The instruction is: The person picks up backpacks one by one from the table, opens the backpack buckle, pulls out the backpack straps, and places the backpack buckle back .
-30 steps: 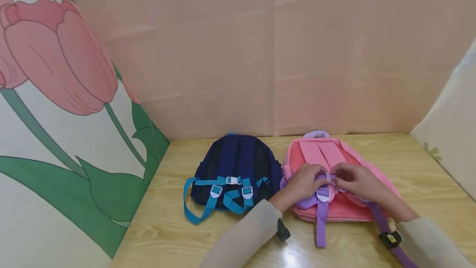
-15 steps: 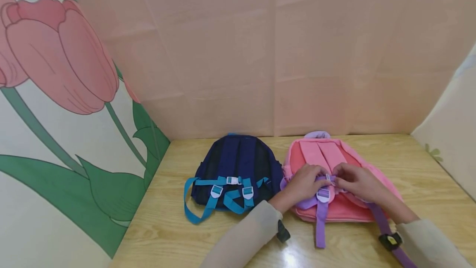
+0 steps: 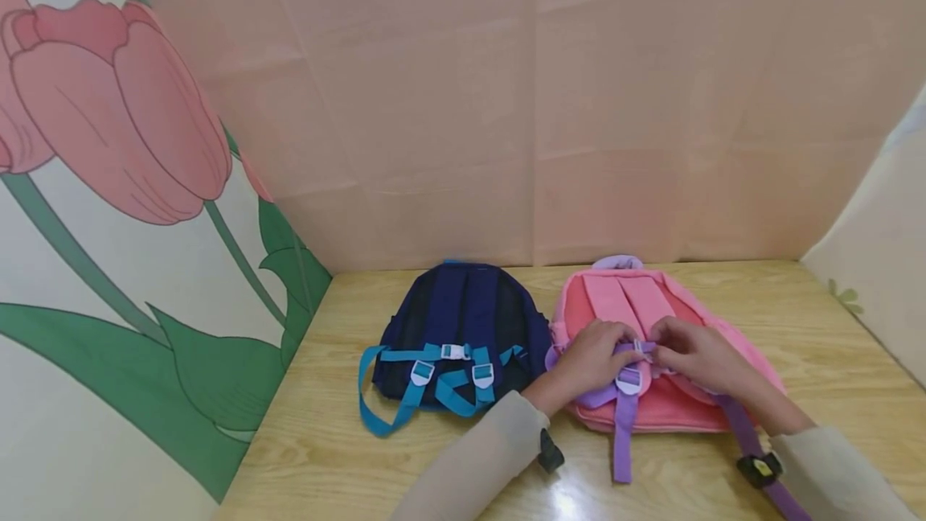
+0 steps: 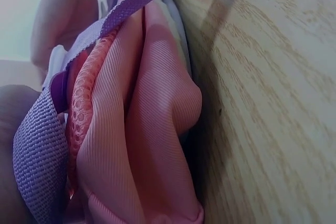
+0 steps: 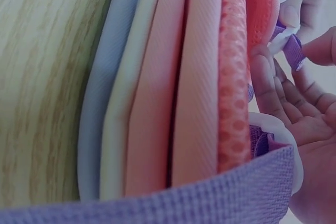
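A pink backpack (image 3: 600, 296) lies on the table with its shoulder straps up. Over its lower middle, my left hand (image 3: 595, 354) pinches the purple strap at a small white buckle (image 3: 639, 346). From the other side my right hand (image 3: 698, 352) pinches the same purple webbing, fingers bent. In the right wrist view, the thumb and fingers of my right hand (image 5: 310, 103) hold a purple strap end (image 5: 295, 52) beside the white buckle (image 5: 282, 39). A white adjuster (image 3: 628, 379) sits just below on a hanging purple strap (image 3: 624, 441).
To the left lies a navy backpack (image 3: 463, 304) with blue straps and white buckles. The wooden table (image 3: 304, 441) meets a pinkish wall covering (image 3: 434, 103) at the back. A black wristband piece (image 3: 550, 451) hangs at the left cuff, and another device (image 3: 760, 469) is near the right cuff.
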The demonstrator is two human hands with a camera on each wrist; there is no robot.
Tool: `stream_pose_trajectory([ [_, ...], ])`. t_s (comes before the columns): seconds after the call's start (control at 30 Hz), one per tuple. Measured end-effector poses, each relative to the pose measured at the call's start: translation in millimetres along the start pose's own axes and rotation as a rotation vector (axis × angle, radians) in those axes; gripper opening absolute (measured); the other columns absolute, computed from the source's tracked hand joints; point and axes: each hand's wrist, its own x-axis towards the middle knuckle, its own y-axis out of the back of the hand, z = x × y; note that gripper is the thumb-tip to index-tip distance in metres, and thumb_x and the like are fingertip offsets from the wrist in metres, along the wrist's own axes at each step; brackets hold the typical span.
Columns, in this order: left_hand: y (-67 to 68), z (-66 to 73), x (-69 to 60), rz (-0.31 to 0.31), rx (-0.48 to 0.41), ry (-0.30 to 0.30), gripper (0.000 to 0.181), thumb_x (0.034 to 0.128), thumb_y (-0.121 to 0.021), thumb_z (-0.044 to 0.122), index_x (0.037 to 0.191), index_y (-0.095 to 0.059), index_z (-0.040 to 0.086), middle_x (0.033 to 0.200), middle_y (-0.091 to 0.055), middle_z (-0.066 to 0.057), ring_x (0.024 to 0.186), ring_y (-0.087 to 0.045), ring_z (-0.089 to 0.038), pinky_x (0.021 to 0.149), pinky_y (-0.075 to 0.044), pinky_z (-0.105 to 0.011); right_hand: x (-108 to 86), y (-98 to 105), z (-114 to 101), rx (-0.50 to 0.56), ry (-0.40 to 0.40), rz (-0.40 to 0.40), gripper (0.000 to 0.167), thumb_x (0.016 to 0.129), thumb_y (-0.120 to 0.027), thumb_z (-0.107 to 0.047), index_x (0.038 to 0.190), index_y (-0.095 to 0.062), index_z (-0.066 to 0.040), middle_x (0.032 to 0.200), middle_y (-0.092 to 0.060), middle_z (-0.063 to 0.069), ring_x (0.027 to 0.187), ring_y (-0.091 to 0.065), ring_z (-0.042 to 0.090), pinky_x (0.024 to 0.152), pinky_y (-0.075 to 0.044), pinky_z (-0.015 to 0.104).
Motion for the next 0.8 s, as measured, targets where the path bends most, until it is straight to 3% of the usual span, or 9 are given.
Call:
stream_pose_trajectory([
  [0.17, 0.2, 0.3, -0.1, -0.004, 0.007, 0.013, 0.024, 0.0998, -0.062, 0.041, 0.119, -0.067, 0.027, 0.107, -0.062, 0.018, 0.106, -0.051, 0.001, 0.094, -0.040, -0.015, -0.1, 1.2, -0.2, 0.003, 0.006, 0.015, 0.016, 0.089, -0.074, -0.011, 0.101, -0.065, -0.014, 0.089, -0.067, -0.004, 0.077, -0.057, 0.001, 0.066, -0.048, 0.021],
  [0.4, -3.9, -0.8, 2.4, -0.021, 0.017, 0.031, 0.024, 0.1003, -0.061, 0.041, 0.120, -0.066, 0.029, 0.110, -0.061, 0.018, 0.111, -0.050, 0.001, 0.097, -0.041, -0.016, 1.1, 2.1, -0.2, 0.022, -0.013, -0.041, 0.022, 0.093, -0.075, -0.022, 0.111, -0.067, -0.011, 0.097, -0.071, -0.003, 0.084, -0.063, 0.000, 0.072, -0.053, 0.021],
  [0.6, -3.2, 0.4, 2.0, -0.003, 0.039, 0.006, 0.021, 0.1004, -0.062, 0.040, 0.116, -0.067, 0.027, 0.106, -0.061, 0.018, 0.108, -0.050, 0.000, 0.094, -0.040, -0.015, 1.3, 3.4, 1.8, -0.020, -0.040, -0.060, 0.017, 0.094, -0.074, -0.026, 0.108, -0.068, -0.016, 0.096, -0.070, -0.004, 0.083, -0.061, 0.003, 0.073, -0.052, 0.022],
  [0.8, -3.5, -2.0, 2.0, 0.015, 0.069, -0.021, 0.021, 0.1004, -0.062, 0.040, 0.116, -0.067, 0.027, 0.105, -0.061, 0.018, 0.105, -0.050, 0.000, 0.093, -0.038, -0.016, 1.5, 1.7, 3.5, -0.025, -0.047, -0.035, 0.014, 0.092, -0.074, -0.019, 0.104, -0.068, -0.014, 0.091, -0.068, -0.004, 0.077, -0.056, 0.005, 0.067, -0.047, 0.022],
])
